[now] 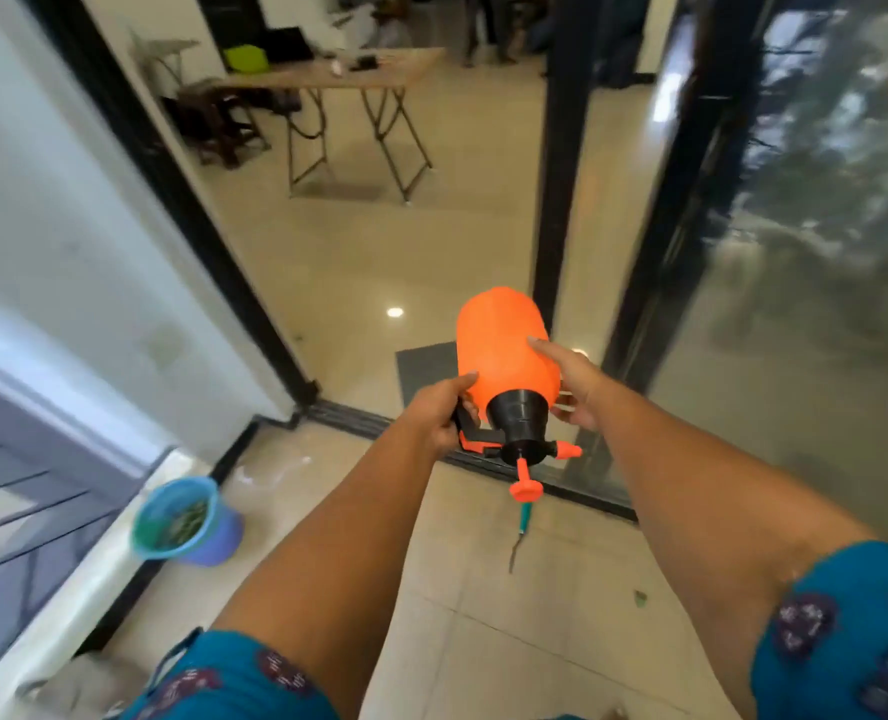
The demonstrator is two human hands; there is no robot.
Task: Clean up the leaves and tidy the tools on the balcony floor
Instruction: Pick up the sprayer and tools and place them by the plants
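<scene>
The frame is blurred by motion; edges of the room beyond are soft, and the glass door (795, 252) at right shows only smeared reflections. The sprayer (507, 356) is held out in mid-air over the door track (359, 420), tilted with its orange tank away from the camera and its black cap and pump knob toward it. The left hand (439, 413) is curled round the black handle, fingers hidden beneath; the right hand (574, 387) lies against the tank's right side, thumb straight along it, remaining fingers mostly hidden behind the tank, so I cannot tell how far they are bent. Both sleeves (847, 631) are cut off by the lower edge.

On the balcony floor below the sprayer lies a small tool (521, 527) with a teal handle, its top hidden by the knob, its blade too thin to identify; a single leaf (640, 598) lies to its right, apart from it. A blue bucket (192, 522) stands left by the kerb, holding green matter too blurred to name. A grey mat (424, 371) lies inside the doorway, partly hidden by the tank; a folding table (348, 75) stands well beyond, its clutter indistinct.
</scene>
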